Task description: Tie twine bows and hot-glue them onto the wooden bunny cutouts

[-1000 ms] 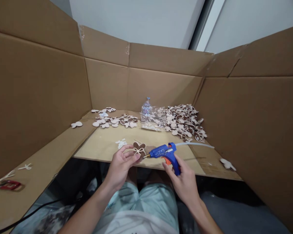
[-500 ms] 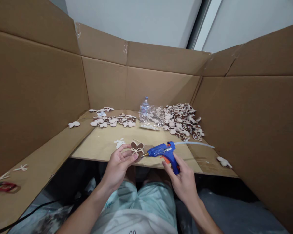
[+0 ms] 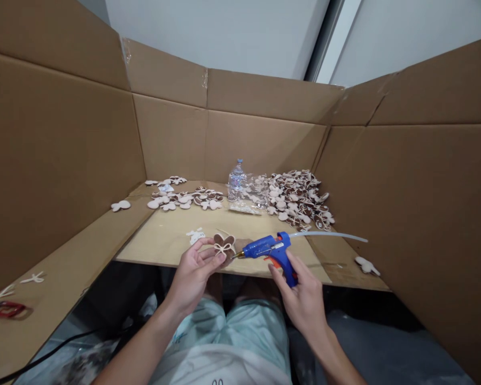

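Between the thumb and fingers of my left hand [image 3: 196,270] is a brown bunny-shaped felt piece [image 3: 224,240] with a pale edge and a cream bow on its front. My right hand [image 3: 302,291] is wrapped round the handle of a blue glue gun [image 3: 266,247], its fingers by the orange trigger. The metal nozzle points left and sits at the lower right edge of the felt piece; whether it touches cannot be made out. A long translucent glue stick [image 3: 332,234] sticks out of the gun's back. Small white cut-outs [image 3: 195,236] lie just beyond my left hand.
Cardboard walls [image 3: 264,133] enclose the board [image 3: 152,243]. At the back stand a plastic bottle [image 3: 238,182], a clear bag [image 3: 248,206] and a large heap of felt pieces [image 3: 300,198]. More pieces [image 3: 184,199] lie back left. Red-handled scissors [image 3: 4,309] rest far left.
My right hand and the glue gun have shifted very slightly to the right, and the glue stick shows longer behind the gun. My left hand holds the felt piece almost still.
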